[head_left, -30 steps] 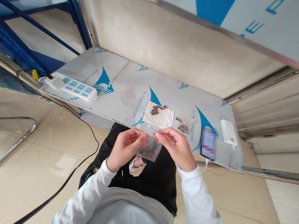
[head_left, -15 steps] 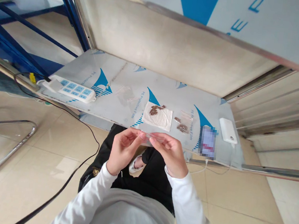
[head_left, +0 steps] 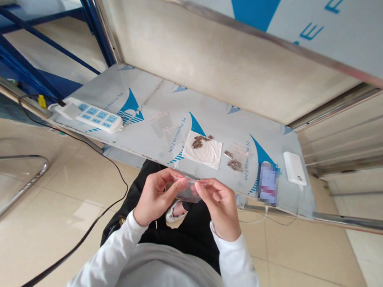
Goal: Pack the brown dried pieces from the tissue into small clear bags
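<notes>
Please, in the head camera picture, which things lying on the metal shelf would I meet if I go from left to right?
White power strip → clear plastic → white sheet bearing brown pieces → clear bag with more brown pieces → phone → white device.

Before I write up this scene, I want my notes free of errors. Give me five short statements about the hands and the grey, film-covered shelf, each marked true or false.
1. The left hand and right hand both hold one clear plastic bag. True.
2. The square white sheet hangs over the left hand. False: it lies on the grey shelf.
3. Small brown pieces lie on that sheet. True.
4. The long white power strip is at the shelf's right end. False: it lies near the left end.
5. The white rounded-rectangular device lies right of the phone. True.
</notes>
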Tool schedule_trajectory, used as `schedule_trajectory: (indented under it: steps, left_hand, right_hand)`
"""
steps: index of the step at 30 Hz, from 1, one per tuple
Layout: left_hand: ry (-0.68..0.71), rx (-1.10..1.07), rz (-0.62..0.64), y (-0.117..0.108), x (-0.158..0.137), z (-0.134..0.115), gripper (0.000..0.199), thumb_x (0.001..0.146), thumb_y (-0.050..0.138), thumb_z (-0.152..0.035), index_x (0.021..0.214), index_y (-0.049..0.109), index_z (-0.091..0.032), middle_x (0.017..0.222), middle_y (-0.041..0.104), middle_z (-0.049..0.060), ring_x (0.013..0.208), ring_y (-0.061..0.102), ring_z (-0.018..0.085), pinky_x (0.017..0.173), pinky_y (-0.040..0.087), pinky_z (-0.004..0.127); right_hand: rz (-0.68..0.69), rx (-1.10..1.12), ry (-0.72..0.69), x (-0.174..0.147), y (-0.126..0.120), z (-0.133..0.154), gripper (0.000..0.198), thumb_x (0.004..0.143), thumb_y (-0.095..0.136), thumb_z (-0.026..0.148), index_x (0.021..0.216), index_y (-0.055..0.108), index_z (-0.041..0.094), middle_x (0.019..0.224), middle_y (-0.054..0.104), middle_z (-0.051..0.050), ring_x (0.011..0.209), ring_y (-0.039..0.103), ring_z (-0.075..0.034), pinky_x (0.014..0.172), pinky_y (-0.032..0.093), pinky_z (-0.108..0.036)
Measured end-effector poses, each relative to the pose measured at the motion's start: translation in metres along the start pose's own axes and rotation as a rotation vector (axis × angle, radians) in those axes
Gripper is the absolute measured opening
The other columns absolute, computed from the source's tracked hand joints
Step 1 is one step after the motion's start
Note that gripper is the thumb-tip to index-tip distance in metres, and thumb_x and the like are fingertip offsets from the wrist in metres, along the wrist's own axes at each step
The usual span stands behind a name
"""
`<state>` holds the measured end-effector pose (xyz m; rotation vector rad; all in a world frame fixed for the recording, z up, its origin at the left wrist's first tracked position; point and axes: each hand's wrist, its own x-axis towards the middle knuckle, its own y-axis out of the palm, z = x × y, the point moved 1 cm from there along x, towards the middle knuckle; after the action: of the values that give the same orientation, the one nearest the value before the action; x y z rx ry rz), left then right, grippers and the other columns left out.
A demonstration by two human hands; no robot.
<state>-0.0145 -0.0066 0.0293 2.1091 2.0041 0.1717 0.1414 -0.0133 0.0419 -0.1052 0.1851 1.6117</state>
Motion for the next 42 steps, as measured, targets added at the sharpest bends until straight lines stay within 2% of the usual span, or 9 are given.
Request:
schedule_trajectory:
  steps: [4,11,18,24,29,31,34,38,42]
  left_hand:
    - [-0.039,-0.027,0.036,0.002,0.0,-0.003,0.018,0.078,0.068,-0.029,0.081,0.064,-0.012,0.076,0.068,0.006,0.069,0.063,0.013,0.065,0.051,0.022]
    - [-0.067,-0.006,0.047,0.001,0.0,-0.003,0.017,0.078,0.069,-0.028,0.079,0.068,-0.012,0.075,0.071,0.006,0.067,0.064,0.013,0.065,0.051,0.021]
    - [-0.072,0.022,0.058,0.004,-0.001,-0.002,0.017,0.078,0.069,-0.029,0.08,0.068,-0.012,0.075,0.071,0.006,0.067,0.064,0.013,0.064,0.051,0.021]
    - [-0.013,0.139,0.023,0.0,-0.004,0.0,0.017,0.077,0.069,-0.03,0.08,0.069,-0.013,0.077,0.072,0.008,0.069,0.065,0.017,0.065,0.051,0.024]
    - [-0.017,0.158,0.098,-0.001,-0.005,-0.001,0.015,0.078,0.069,-0.028,0.08,0.071,-0.013,0.079,0.073,0.008,0.072,0.066,0.017,0.068,0.052,0.025]
    - [-0.044,0.117,0.139,-0.002,-0.004,-0.002,0.016,0.078,0.069,-0.028,0.084,0.072,-0.014,0.082,0.074,0.008,0.074,0.067,0.017,0.07,0.052,0.025]
    - [-0.07,0.053,0.108,-0.004,-0.003,-0.002,0.015,0.078,0.069,-0.028,0.083,0.07,-0.014,0.081,0.073,0.007,0.072,0.066,0.015,0.068,0.052,0.024]
    - [-0.064,0.021,0.019,-0.005,-0.004,-0.001,0.017,0.077,0.069,-0.028,0.073,0.064,-0.012,0.072,0.069,0.005,0.065,0.062,0.012,0.063,0.05,0.021]
    - [-0.056,0.007,0.027,-0.003,-0.006,-0.003,0.019,0.079,0.068,-0.028,0.071,0.061,-0.012,0.067,0.068,0.005,0.062,0.06,0.011,0.062,0.048,0.02]
  right_hand:
    - [-0.059,-0.027,-0.047,-0.004,0.0,-0.003,0.014,0.077,0.071,0.032,0.081,0.068,0.018,0.081,0.072,-0.004,0.077,0.068,-0.017,0.075,0.054,-0.027]
    - [0.004,0.032,-0.011,-0.007,-0.004,0.0,0.018,0.078,0.071,0.032,0.09,0.069,0.02,0.088,0.073,-0.004,0.083,0.069,-0.019,0.078,0.055,-0.029]
    - [-0.118,0.004,-0.064,-0.013,-0.005,-0.001,0.011,0.08,0.068,0.03,0.081,0.065,0.019,0.075,0.07,-0.002,0.07,0.067,-0.015,0.067,0.054,-0.024]
    - [-0.017,-0.01,-0.042,-0.013,-0.003,-0.003,0.018,0.079,0.069,0.032,0.092,0.066,0.02,0.086,0.07,-0.004,0.078,0.066,-0.016,0.07,0.055,-0.026]
    - [-0.027,-0.01,-0.035,-0.013,-0.001,-0.002,0.017,0.079,0.068,0.035,0.079,0.064,0.018,0.076,0.065,-0.003,0.066,0.063,-0.015,0.054,0.053,-0.023]
    - [-0.038,-0.002,-0.042,-0.013,-0.001,-0.002,0.018,0.079,0.068,0.035,0.076,0.063,0.018,0.074,0.063,-0.002,0.063,0.062,-0.014,0.052,0.052,-0.023]
    - [-0.034,-0.017,-0.04,-0.013,-0.003,-0.003,0.017,0.078,0.069,0.034,0.076,0.065,0.018,0.075,0.065,-0.003,0.064,0.063,-0.015,0.055,0.053,-0.025]
    - [-0.007,0.002,-0.005,-0.011,-0.007,-0.005,0.02,0.076,0.071,0.034,0.088,0.069,0.018,0.088,0.071,-0.007,0.072,0.066,-0.019,0.062,0.055,-0.028]
    - [-0.089,0.018,-0.023,-0.013,-0.009,-0.003,0.014,0.078,0.07,0.032,0.084,0.069,0.019,0.079,0.072,-0.004,0.072,0.067,-0.017,0.07,0.055,-0.029]
